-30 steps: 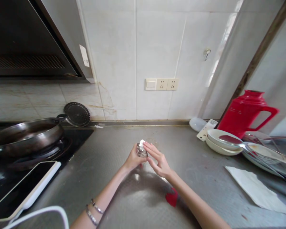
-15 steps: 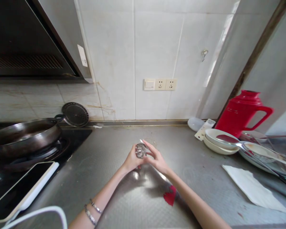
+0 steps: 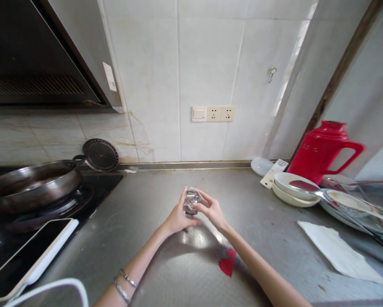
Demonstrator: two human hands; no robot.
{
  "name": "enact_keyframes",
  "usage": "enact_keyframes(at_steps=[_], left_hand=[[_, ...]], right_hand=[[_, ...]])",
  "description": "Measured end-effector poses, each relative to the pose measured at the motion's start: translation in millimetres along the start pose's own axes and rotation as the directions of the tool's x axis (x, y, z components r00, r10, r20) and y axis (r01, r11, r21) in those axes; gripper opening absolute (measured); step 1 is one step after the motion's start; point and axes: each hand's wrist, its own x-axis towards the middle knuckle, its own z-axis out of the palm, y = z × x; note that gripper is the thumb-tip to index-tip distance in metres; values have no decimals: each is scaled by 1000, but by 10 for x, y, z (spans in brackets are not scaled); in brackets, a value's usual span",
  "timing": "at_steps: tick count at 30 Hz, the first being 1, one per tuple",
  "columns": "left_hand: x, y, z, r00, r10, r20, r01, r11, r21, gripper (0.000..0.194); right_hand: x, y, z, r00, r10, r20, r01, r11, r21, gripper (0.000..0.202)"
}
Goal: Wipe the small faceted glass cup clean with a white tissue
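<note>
Both my hands meet over the middle of the steel counter [image 3: 153, 264]. My left hand [image 3: 177, 216] grips a small clear glass [image 3: 190, 201] from the left, thumb under it. My right hand [image 3: 211, 208] holds the same glass from the right with its fingertips. Something pale, maybe a scrap of paper, shows at the top of the glass; I cannot tell what it is. A red patch [image 3: 227, 263] lies on the counter below my right forearm.
A dark wok [image 3: 31, 184] sits on the black stove at left, a tablet [image 3: 25, 251] in front of it. At right stand a red thermos jug [image 3: 325, 150], stacked white bowls [image 3: 293, 189], plates with a ladle [image 3: 354, 204] and a white paper sheet [image 3: 335, 251].
The white bit sticking out above the glass has gone down out of clear sight. My right hand went from a flat palm beside the glass to fingertips gripping it.
</note>
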Motion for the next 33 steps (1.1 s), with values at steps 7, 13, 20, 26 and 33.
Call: enact_keyframes(at_steps=[7,13,20,26,33], left_hand=[[7,22,-15,996,22,-88,-7,986,167,109],[28,-79,-16,987,67,-147,-33,975,222,89],[43,-123,-27,987,70,-145,-42,981,187,85],[44,-111,-44,984,134,-114,-115,981,159,75],[13,-76,-39,983,179,-35,-170,968,185,80]], right_hand=[[-18,-77,33,984,173,-33,-172,985,31,54],[13,66,54,993,114,24,-112,992,-65,57],[15,180,47,976,-215,-23,199,936,-291,43],[-67,65,10,809,-528,258,580,647,-494,34],[-76,51,-31,822,-475,313,563,602,-566,42]])
